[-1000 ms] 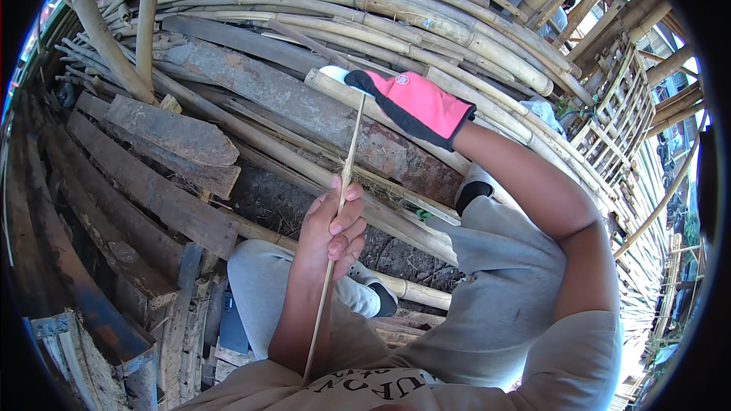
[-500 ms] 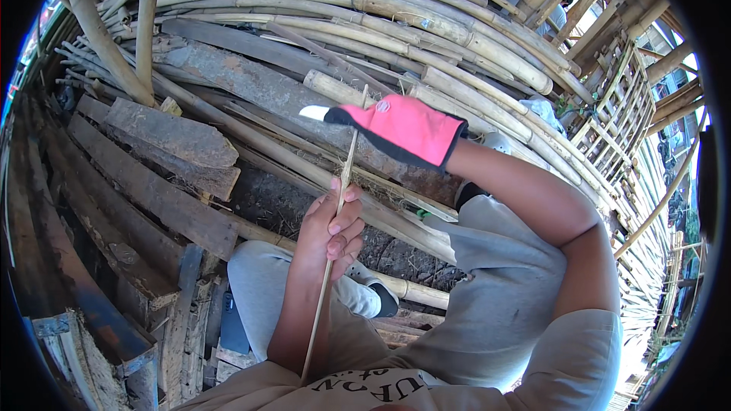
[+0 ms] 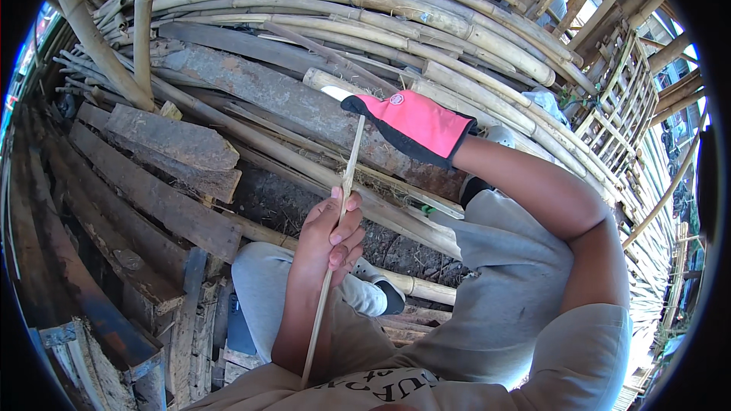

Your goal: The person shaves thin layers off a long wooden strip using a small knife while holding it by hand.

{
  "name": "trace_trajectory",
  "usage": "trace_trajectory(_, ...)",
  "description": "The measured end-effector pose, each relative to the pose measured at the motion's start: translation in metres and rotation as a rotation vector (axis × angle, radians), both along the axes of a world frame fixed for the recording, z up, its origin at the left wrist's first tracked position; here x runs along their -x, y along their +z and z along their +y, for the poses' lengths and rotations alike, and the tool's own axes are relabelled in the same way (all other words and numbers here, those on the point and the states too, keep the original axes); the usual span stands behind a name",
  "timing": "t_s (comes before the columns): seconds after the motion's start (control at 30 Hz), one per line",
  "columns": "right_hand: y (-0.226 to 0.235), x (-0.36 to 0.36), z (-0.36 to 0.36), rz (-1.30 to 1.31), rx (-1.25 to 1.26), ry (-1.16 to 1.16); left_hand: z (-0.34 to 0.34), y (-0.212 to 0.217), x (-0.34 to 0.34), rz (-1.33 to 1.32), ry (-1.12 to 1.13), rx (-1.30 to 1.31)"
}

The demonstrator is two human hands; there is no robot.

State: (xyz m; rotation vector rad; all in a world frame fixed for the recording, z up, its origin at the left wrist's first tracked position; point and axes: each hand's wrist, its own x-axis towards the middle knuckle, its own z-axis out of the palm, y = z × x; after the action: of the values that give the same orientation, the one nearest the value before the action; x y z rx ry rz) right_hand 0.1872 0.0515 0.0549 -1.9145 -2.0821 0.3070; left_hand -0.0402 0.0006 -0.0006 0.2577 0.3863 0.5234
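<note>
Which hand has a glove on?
The right hand: it wears a pink-and-black glove, while the left hand, gripping the thin pale strip, is bare.

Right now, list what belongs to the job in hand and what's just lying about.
In the job:
- strip
- left hand gripping it
- gloved right hand at the strip's upper end
- white piece there, kind unclear

Lying about:
- poles
- planks

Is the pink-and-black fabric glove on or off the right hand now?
On: the pink-and-black glove wraps the back of the right hand to the wrist, with bare forearm showing beyond its black cuff.
</note>
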Motion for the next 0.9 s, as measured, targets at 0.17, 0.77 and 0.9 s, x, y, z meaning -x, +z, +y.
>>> trace_trajectory(0.17,-0.015,-0.013,-0.01,0.011,-0.043,0.124,-0.005,0.002,0.0,-0.02,-0.005,0.026)
trace_trajectory(0.77,0.013,-0.021,0.027,-0.236,0.11,0.138,-0.003,0.01,-0.008,-0.057,0.041,0.029)
trace_trajectory(0.9,0.019,-0.004,0.004,0.009,0.152,-0.115,-0.005,0.01,-0.005,0.019,-0.007,-0.049)
